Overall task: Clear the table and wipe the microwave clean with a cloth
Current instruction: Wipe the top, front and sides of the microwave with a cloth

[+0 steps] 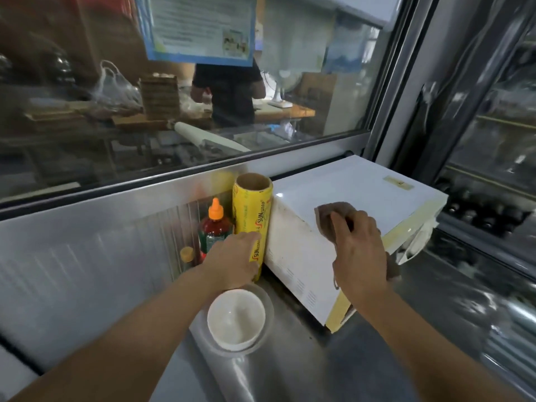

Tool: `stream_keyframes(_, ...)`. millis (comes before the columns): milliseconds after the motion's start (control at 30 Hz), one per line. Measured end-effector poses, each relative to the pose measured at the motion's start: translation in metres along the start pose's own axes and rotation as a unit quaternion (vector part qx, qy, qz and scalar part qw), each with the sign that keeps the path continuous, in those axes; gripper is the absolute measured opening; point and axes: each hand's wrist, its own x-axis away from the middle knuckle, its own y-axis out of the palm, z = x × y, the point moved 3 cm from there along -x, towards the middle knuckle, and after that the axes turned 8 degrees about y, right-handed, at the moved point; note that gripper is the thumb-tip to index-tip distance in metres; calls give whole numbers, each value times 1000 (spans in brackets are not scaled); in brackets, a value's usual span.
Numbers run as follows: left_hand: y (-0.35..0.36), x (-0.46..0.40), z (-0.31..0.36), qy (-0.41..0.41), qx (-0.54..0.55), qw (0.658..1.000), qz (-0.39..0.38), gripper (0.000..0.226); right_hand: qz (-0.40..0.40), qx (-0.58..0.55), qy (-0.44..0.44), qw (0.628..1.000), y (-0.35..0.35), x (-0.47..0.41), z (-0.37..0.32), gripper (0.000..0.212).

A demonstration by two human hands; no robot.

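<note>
Pressing a brown cloth (333,211) on the white microwave (348,195) top, the right hand (359,250) grips it; the left hand (232,262) clasps the upright yellow wrap roll (253,207) at nine o'clock of the microwave, bowl (236,319) nearer, nothing visible inside.

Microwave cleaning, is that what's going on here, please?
Yes. The right hand presses a brown cloth onto the top of the white microwave. The left hand grips the yellow wrap roll standing against the microwave's side. A sauce bottle and a white bowl are on the steel counter.
</note>
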Motion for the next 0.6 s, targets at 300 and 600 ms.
stream_keyframes(300, 1, -32, -20, 77, 4, 997, 11, 62, -194, 270, -43, 942, 64, 39, 34, 89)
stream_keyframes(600, -4, -36, -48, 127, 18, 980, 153, 52, -201, 273, -102, 935, 105, -4, -3, 82)
